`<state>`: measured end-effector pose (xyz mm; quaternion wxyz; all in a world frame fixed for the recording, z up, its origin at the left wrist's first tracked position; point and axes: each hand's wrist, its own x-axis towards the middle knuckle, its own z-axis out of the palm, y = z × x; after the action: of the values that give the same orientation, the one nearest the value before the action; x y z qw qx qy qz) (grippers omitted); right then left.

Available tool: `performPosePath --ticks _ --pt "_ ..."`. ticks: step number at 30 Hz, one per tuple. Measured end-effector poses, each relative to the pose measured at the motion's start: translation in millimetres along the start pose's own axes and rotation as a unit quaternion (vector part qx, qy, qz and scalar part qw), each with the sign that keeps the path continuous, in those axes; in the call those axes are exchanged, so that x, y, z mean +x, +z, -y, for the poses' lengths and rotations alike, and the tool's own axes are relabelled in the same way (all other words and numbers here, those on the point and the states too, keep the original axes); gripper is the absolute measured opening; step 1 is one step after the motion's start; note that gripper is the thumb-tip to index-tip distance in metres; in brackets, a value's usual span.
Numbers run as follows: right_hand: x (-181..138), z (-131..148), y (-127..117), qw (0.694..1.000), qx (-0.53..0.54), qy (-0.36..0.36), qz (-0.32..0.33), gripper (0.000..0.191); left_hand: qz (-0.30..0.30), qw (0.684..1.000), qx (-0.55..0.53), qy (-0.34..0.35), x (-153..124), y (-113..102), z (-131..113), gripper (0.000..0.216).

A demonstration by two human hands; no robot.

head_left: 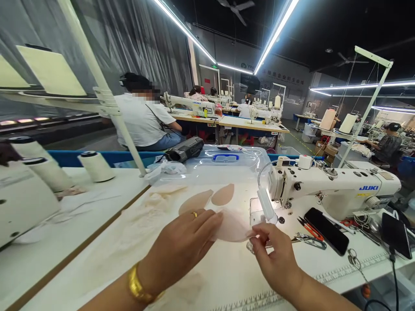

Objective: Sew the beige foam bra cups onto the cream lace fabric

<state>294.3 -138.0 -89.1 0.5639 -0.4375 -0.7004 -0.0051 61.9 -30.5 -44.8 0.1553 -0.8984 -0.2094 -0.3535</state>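
My left hand (pixel 181 246), with a gold ring and bracelet, lies flat with fingers stretched out on a pale pink fabric piece (pixel 231 231) on the sewing table. My right hand (pixel 275 255) pinches the right edge of that same piece, just in front of the needle area of the white sewing machine (pixel 333 190). Two more leaf-shaped pink pieces (pixel 210 198) lie a little farther back on the table. A loose heap of beige fabric (pixel 145 211) sits to the left of them.
A black phone (pixel 327 231), red-handled snips (pixel 308 229) and a second phone (pixel 395 235) lie right of the machine. A clear plastic box (pixel 223 166) stands behind. Thread cones (pixel 95 166) stand at left. A person in white (pixel 142 116) sits beyond, and more workers sit at distant machines.
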Motion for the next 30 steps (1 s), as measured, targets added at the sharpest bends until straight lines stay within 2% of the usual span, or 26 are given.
performPosePath --ticks 1,4,7,9,12,15,19,25,28,30 --pt "2 -7 1 0.999 -0.022 -0.038 0.019 0.024 0.001 0.999 0.016 0.028 -1 0 2 0.021" --pt "6 -36 -4 0.971 -0.111 -0.159 0.139 0.021 0.096 0.993 -0.052 0.04 -3 7 -4 0.005" --pt "5 -67 -15 0.931 -0.149 -0.209 0.261 0.022 0.138 0.98 -0.141 0.039 0 28 -19 0.017" --pt "4 -80 -22 0.919 -0.157 -0.207 0.296 0.023 0.146 0.974 -0.159 0.066 7 46 -30 0.031" --pt "3 -87 -31 0.924 -0.147 -0.174 0.305 0.027 0.159 0.972 -0.141 0.097 18 71 -41 0.031" --pt "2 -85 -41 0.939 -0.13 -0.133 0.291 0.028 0.155 0.977 -0.124 0.081 20 86 -44 0.029" --pt "1 -82 -49 0.942 -0.139 -0.102 0.289 0.031 0.158 0.971 -0.163 0.073 14 85 -43 0.027" --pt "2 -79 -48 0.942 -0.122 -0.089 0.301 0.029 0.184 0.962 -0.196 0.053 12 81 -42 0.026" --pt "3 -77 -48 0.941 -0.121 -0.089 0.304 0.027 0.185 0.956 -0.223 0.046 9 87 -41 0.019" --pt "3 -76 -49 0.94 -0.12 -0.087 0.307 0.026 0.162 0.956 -0.24 0.041 5 94 -39 0.019"
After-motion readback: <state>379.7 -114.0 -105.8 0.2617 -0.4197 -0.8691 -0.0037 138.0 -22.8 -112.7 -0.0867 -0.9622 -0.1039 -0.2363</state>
